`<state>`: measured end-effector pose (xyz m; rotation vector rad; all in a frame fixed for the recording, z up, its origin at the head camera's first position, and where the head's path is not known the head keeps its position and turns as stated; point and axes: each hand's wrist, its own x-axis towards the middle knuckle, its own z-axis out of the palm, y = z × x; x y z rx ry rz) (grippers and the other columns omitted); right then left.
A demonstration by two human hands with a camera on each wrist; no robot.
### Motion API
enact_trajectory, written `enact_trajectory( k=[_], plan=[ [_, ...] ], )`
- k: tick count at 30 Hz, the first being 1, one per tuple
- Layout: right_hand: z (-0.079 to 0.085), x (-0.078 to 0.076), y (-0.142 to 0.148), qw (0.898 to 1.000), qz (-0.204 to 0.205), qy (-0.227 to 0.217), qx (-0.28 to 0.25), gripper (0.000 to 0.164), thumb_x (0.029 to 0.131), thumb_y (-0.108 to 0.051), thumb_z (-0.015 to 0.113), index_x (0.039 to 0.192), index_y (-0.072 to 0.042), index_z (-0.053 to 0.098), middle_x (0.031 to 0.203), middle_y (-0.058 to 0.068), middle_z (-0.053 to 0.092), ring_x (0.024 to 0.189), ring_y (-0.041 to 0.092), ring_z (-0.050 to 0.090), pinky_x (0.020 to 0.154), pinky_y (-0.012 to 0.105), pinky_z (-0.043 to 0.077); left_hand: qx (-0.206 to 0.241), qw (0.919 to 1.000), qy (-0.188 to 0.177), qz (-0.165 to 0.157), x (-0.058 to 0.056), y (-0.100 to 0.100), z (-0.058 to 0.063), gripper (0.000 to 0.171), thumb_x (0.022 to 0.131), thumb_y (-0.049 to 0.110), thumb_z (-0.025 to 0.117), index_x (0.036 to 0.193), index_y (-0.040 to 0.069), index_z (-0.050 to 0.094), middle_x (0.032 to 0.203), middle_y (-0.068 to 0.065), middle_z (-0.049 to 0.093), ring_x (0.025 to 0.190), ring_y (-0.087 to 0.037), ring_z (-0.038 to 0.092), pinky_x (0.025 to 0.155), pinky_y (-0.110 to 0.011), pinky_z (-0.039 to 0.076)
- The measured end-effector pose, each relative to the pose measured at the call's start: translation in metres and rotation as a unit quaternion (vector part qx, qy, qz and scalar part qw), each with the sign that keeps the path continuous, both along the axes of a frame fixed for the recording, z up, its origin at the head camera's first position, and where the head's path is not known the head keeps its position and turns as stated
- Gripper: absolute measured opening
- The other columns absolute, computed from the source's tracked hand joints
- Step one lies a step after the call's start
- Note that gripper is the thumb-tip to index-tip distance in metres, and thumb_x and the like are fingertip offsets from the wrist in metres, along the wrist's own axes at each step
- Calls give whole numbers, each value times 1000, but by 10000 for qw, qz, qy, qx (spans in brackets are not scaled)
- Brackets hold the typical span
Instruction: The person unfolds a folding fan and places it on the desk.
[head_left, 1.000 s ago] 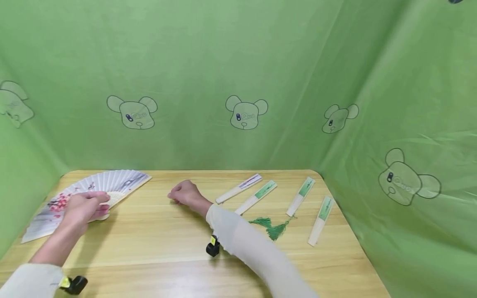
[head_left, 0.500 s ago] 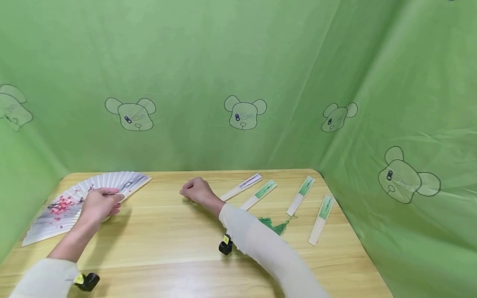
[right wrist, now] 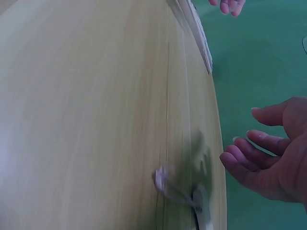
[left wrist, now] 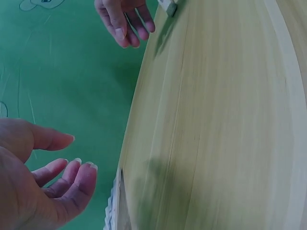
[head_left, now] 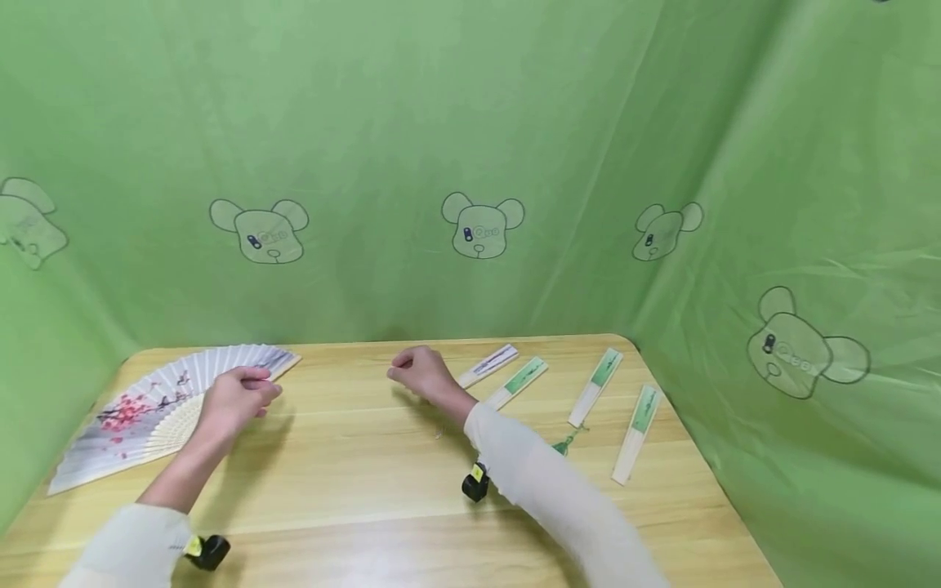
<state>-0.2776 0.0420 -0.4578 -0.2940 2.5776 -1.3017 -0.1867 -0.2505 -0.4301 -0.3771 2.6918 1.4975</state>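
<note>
A spread paper fan (head_left: 194,376) with pink blossoms and pale ribs lies at the table's left. My left hand (head_left: 235,398) hovers above its right part, hiding some of it. In the left wrist view this hand (left wrist: 53,177) is relaxed, a gap between thumb and fingertips, holding nothing. My right hand (head_left: 425,371) hangs over the table just left of a folded fan with a purple-grey print (head_left: 491,361). The right wrist view shows that hand (right wrist: 273,148) empty, fingers loosely bent. Below it lies the end of a folded fan (right wrist: 202,206) with a corded loop (right wrist: 165,184).
Several folded fans with green prints, such as the far right one (head_left: 635,437), lie on the wooden table (head_left: 331,490). A green tassel (head_left: 564,445) shows partly behind the right sleeve (head_left: 544,482). Green curtain (head_left: 367,163) encloses the back and sides.
Both hands have moved right: the left from the spread fan's ribbed base toward its right edge, the right closer to the folded fans. The right sleeve now covers more of the green tassels.
</note>
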Motion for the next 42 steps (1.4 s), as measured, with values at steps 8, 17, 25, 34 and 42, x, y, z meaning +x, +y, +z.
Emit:
enact_trajectory(
  k=[8, 17, 25, 34, 42],
  plan=[
    [-1, -10, 29, 9992, -97, 289, 259, 30, 97, -21, 73, 121, -3, 73, 114, 11, 76, 105, 24, 70, 95, 37, 64, -208, 9993, 174, -255, -4, 19, -1, 54, 93, 13, 72, 138, -11, 54, 126, -30, 65, 83, -25, 72, 68, -21, 63],
    [4, -13, 59, 9970, -282, 404, 595, 30, 97, -20, 72, 121, -2, 73, 113, 12, 76, 104, 26, 71, 96, 40, 63, -664, 9949, 596, -479, -15, 46, -2, 51, 89, 14, 77, 132, -8, 61, 125, -27, 70, 103, -38, 72, 88, -39, 64],
    [9, -19, 79, 9928, -580, 464, 943, 33, 95, -20, 75, 122, -1, 72, 114, 13, 76, 104, 27, 72, 95, 40, 64, -457, 9943, 659, -702, -24, 69, -3, 52, 90, 15, 77, 134, -8, 60, 128, -28, 68, 109, -42, 71, 95, -49, 63],
    [6, -27, 94, 9891, -824, 390, 1158, 42, 94, -21, 76, 129, 0, 69, 125, 16, 74, 111, 30, 72, 100, 41, 63, -391, 9927, 637, -949, -30, 90, -9, 51, 91, 15, 76, 135, -4, 60, 132, -27, 67, 111, -38, 71, 93, -45, 65],
    [5, -34, 111, 9840, -1079, 409, 1360, 43, 93, -20, 76, 130, 1, 68, 131, 18, 71, 98, 27, 73, 104, 44, 62, -259, 9901, 584, -1248, -38, 116, -12, 52, 91, 14, 77, 136, -2, 59, 134, -24, 67, 112, -34, 69, 92, -41, 65]
  ],
)
